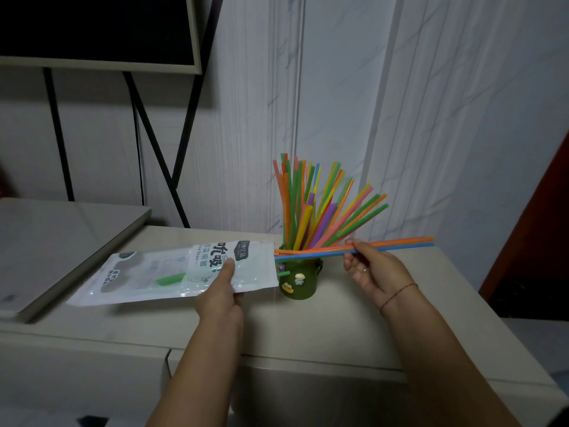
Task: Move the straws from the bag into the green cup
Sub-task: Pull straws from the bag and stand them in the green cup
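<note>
A dark green cup bears small cartoon stickers, one yellow with eyes, one pale. The straws in it are orange, green, yellow, purple, pink and blue. Three more straws, orange, green and blue, lie across its mouth. The bag is clear and white with black lettering and a dark label; a green straw shows inside. The counter is beige. The wall is white with grey marbling.
</note>
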`<state>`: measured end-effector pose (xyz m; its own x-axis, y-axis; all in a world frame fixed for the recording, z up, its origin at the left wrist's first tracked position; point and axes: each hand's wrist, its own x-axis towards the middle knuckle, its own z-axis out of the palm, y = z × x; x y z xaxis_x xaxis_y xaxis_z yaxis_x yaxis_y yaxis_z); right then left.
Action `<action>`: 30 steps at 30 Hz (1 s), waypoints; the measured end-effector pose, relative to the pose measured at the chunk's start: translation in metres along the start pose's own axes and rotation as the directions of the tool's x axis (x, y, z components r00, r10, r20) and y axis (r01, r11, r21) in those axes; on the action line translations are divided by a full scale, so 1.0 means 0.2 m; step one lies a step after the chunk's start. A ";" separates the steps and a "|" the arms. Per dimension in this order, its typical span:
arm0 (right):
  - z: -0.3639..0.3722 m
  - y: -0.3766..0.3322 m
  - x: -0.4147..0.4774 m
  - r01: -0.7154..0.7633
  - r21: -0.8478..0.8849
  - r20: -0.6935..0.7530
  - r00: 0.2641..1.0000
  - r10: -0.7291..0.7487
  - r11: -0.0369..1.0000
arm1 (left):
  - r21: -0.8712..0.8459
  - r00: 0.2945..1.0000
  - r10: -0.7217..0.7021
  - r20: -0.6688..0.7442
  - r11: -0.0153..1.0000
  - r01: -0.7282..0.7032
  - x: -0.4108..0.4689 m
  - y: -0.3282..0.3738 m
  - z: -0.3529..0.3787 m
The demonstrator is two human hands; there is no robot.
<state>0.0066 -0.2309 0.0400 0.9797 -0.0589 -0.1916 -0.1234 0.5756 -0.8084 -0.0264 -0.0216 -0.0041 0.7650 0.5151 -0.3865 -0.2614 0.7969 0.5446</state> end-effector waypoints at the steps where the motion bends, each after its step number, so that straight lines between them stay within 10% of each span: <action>1: 0.00 0.00 0.00 -0.007 0.003 -0.002 1.000 0.007 1.000 | -0.002 1.000 -0.005 0.001 1.000 0.005 0.00 0.00 0.00; 30: -0.17 -0.23 -0.01 0.390 -0.199 -0.218 0.877 -0.429 0.899 | -0.036 0.991 0.022 -0.131 0.999 -0.027 0.09 -0.01 -0.05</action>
<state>0.0039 -0.2855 0.0583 0.8772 -0.4766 0.0572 0.2400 0.3322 -0.9122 -0.0184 -0.0111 -0.0189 0.6755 0.5694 -0.4685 -0.3028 0.7935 0.5279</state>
